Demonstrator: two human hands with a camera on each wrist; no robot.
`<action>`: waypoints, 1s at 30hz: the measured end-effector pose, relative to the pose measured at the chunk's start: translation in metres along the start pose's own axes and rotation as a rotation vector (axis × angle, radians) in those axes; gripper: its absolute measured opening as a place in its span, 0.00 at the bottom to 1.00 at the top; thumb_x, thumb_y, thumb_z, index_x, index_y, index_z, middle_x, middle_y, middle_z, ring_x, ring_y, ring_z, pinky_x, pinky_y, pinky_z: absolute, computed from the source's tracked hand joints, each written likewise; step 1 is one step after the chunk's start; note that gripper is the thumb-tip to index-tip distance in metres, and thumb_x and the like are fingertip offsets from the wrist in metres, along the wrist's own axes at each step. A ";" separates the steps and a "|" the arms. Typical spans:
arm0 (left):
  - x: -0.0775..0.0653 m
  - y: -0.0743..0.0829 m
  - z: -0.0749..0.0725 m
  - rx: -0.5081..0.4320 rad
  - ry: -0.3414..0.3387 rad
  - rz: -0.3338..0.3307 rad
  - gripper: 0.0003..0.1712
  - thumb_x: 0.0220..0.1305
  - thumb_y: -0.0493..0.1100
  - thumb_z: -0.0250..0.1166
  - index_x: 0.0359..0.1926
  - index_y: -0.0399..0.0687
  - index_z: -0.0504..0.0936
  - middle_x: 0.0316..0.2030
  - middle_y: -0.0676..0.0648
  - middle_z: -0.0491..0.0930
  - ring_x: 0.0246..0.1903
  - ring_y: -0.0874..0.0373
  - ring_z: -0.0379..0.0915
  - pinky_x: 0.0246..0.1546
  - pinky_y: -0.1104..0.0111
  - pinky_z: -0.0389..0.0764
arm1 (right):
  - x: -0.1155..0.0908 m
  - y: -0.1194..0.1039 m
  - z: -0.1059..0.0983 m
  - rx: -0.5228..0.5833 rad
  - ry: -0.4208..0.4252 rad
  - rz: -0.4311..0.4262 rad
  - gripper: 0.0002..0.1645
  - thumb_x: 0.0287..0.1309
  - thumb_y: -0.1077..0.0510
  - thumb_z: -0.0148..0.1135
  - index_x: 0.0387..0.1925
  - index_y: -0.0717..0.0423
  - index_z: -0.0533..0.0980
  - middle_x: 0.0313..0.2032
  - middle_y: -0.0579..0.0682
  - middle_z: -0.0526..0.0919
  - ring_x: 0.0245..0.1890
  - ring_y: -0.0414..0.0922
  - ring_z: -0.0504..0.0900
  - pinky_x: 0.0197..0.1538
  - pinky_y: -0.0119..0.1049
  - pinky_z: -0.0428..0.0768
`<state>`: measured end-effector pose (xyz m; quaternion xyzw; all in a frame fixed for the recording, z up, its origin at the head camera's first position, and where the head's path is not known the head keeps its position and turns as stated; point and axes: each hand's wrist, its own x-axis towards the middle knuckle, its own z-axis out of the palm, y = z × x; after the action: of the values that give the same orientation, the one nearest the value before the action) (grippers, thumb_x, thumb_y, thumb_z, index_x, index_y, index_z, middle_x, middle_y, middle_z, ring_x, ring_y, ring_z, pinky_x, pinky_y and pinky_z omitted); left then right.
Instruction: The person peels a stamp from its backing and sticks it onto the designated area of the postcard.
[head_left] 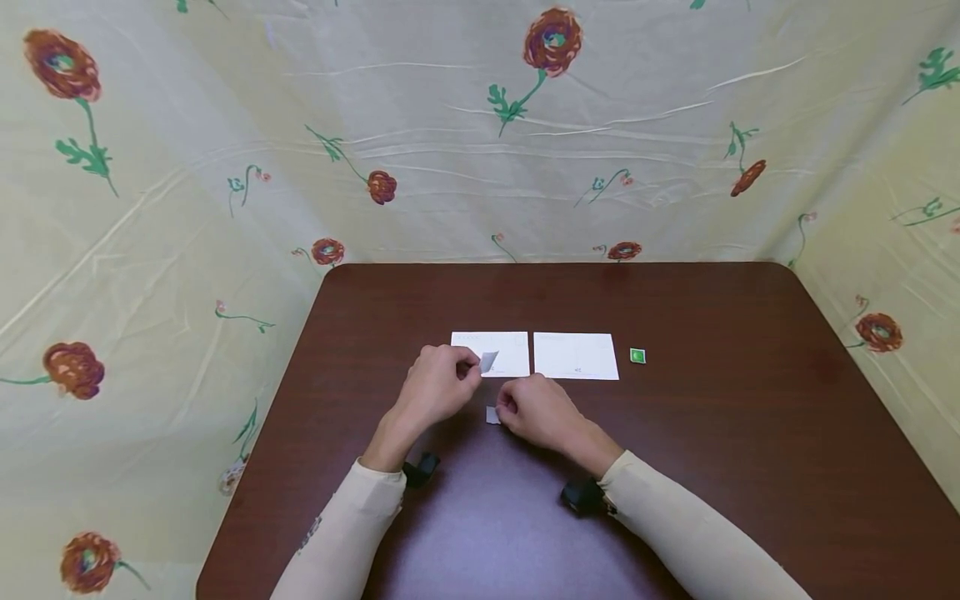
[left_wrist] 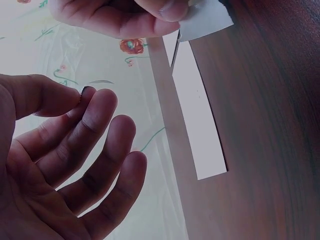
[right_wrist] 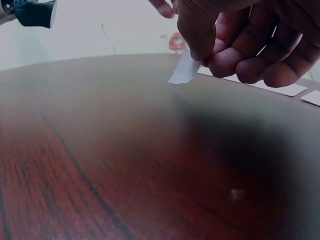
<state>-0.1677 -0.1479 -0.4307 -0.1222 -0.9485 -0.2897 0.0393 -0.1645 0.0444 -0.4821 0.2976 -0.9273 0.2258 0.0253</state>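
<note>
My left hand [head_left: 442,381] pinches a small thin grey-white paper piece [head_left: 488,362] between thumb and index finger, above the left white card [head_left: 468,339]. In the left wrist view that piece [left_wrist: 101,81] is seen nearly edge-on and slightly curved; the other fingers are spread. Lower and to the right, my right hand [head_left: 542,410] pinches a small white paper slip [head_left: 492,415] just over the table. The slip [right_wrist: 184,69] points downward in the right wrist view, and its free edge looks uneven. The two hands are apart.
A second white card [head_left: 576,356] lies right of the first, with a narrow gap between them. Farther right is a small green square with a pale border [head_left: 637,356]. All lie on a dark brown table [head_left: 712,467]; flowered sheeting [head_left: 420,100] hangs behind.
</note>
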 end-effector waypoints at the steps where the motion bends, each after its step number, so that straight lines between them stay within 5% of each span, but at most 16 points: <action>1: 0.000 0.000 0.000 0.000 0.000 0.000 0.06 0.62 0.42 0.64 0.32 0.54 0.88 0.23 0.58 0.81 0.22 0.63 0.74 0.24 0.67 0.73 | 0.000 0.000 0.001 0.001 0.002 0.001 0.08 0.55 0.55 0.67 0.22 0.43 0.80 0.17 0.33 0.75 0.19 0.32 0.73 0.25 0.29 0.72; 18: -0.001 -0.001 0.000 0.004 0.002 0.000 0.06 0.61 0.42 0.64 0.32 0.54 0.88 0.22 0.59 0.81 0.22 0.63 0.73 0.23 0.67 0.73 | -0.001 0.000 0.008 -0.018 0.008 -0.013 0.08 0.56 0.55 0.67 0.21 0.44 0.81 0.17 0.34 0.76 0.18 0.32 0.72 0.24 0.29 0.71; 30: -0.001 -0.002 0.000 0.001 -0.007 -0.014 0.06 0.62 0.43 0.64 0.32 0.53 0.88 0.23 0.58 0.81 0.23 0.62 0.74 0.23 0.67 0.72 | 0.001 0.001 0.001 -0.050 0.069 -0.065 0.02 0.54 0.57 0.67 0.31 0.47 0.84 0.25 0.38 0.82 0.27 0.37 0.77 0.32 0.34 0.76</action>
<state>-0.1672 -0.1490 -0.4321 -0.1165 -0.9496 -0.2889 0.0341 -0.1661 0.0443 -0.4836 0.3190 -0.9210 0.2119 0.0718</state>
